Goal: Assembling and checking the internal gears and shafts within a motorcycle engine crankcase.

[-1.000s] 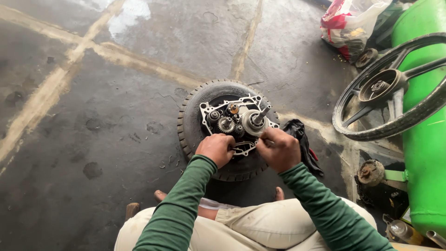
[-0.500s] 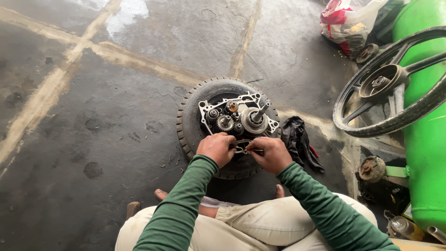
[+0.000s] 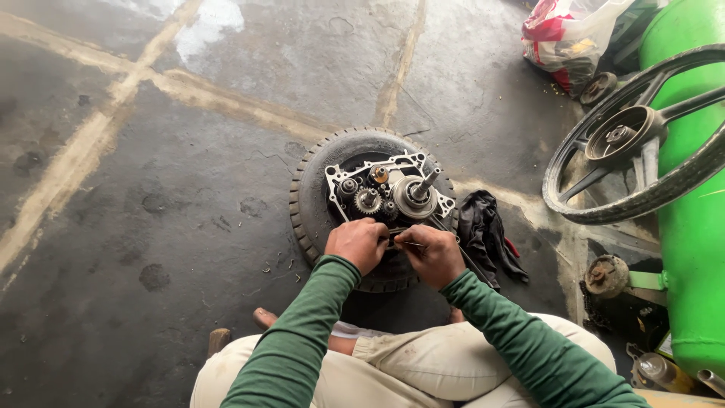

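Gearcase (image 3: 389,193) sat on a tyre (image 3: 310,200) — both hands (image 3: 361,243) (image 3: 430,253) pinched a thin part, best kept steady.

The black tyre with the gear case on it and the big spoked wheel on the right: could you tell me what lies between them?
In the head view, a crumpled black cloth lies on the concrete floor between the tyre and the spoked wheel.

An open metal engine case with bare gears (image 3: 389,193) lies on a small black rubber tyre (image 3: 311,198) before me; a crumpled black cloth (image 3: 487,230) lies right, a black spoked wheel (image 3: 634,143) farther right.
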